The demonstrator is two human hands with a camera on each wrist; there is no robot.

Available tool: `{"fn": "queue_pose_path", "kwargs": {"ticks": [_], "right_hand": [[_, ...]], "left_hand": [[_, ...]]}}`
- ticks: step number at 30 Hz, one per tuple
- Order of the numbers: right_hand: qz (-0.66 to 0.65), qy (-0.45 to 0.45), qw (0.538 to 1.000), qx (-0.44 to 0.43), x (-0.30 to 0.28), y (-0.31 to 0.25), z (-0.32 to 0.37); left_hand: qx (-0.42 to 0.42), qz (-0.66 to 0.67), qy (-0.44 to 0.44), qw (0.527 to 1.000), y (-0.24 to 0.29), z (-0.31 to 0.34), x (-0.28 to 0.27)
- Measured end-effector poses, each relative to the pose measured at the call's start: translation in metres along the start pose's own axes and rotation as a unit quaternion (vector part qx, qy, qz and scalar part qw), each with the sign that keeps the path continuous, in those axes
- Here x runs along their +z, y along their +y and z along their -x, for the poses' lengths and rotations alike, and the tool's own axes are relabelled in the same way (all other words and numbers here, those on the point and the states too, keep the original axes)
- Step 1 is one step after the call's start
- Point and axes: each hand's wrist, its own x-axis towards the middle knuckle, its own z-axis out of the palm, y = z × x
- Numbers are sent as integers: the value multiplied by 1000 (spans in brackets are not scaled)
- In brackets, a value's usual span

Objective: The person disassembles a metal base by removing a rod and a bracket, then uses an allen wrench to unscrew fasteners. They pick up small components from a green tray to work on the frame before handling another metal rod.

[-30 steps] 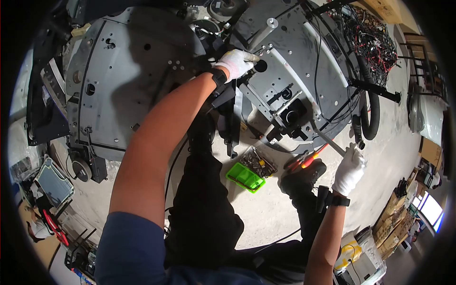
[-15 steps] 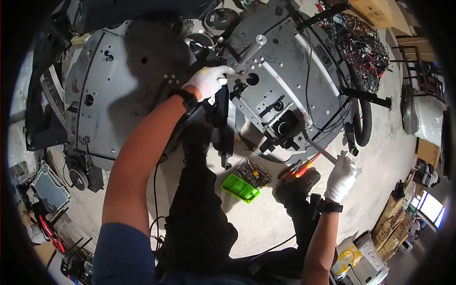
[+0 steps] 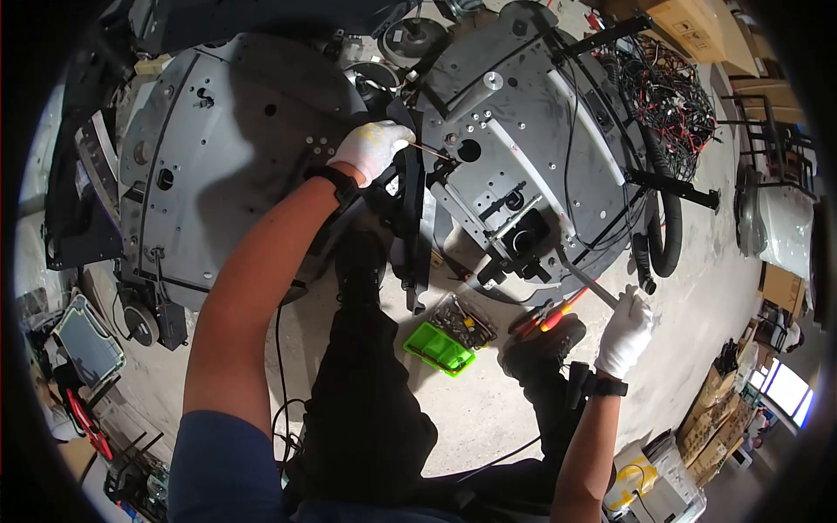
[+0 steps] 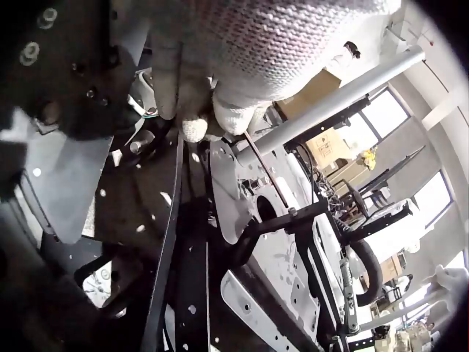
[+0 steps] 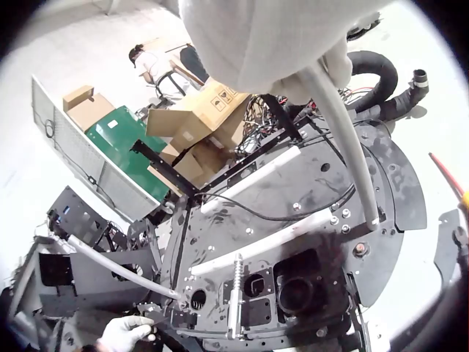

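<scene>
My gloved left hand (image 3: 373, 150) is over the gap between two dark metal plates. It pinches a slim wrench (image 3: 432, 152), seen edge-on, whose far end reaches toward a round hole in the right-hand plate (image 3: 540, 131). In the left wrist view the wrench (image 4: 268, 170) shows as a thin bar running out from the glove's fingertips. My gloved right hand (image 3: 625, 333) grips the upper end of a grey metal post (image 3: 593, 283). The right wrist view shows that post (image 5: 348, 139) standing on the plate's edge, beside several bolts.
A green tray (image 3: 438, 349) of small hardware and an orange-handled tool (image 3: 558, 315) lie near my feet. Another post (image 3: 475, 96) rises from the right plate. Tangled wires (image 3: 667, 105), a black corrugated hose (image 3: 667, 235) and a cardboard box (image 3: 689, 30) sit beyond it.
My left hand has drawn back leftward from the round hole, and the wrench has turned from flat to edge-on. My right hand keeps its grip on the post. The head view has shifted slightly.
</scene>
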Motion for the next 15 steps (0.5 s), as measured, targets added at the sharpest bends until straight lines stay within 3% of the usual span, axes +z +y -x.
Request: {"fn": "queue_pose_path", "kwargs": {"ticks": [15], "right_hand": [[-20, 8, 1000, -7, 2, 3, 0]], "left_hand": [[37, -5, 17, 999, -1, -6, 6]]}}
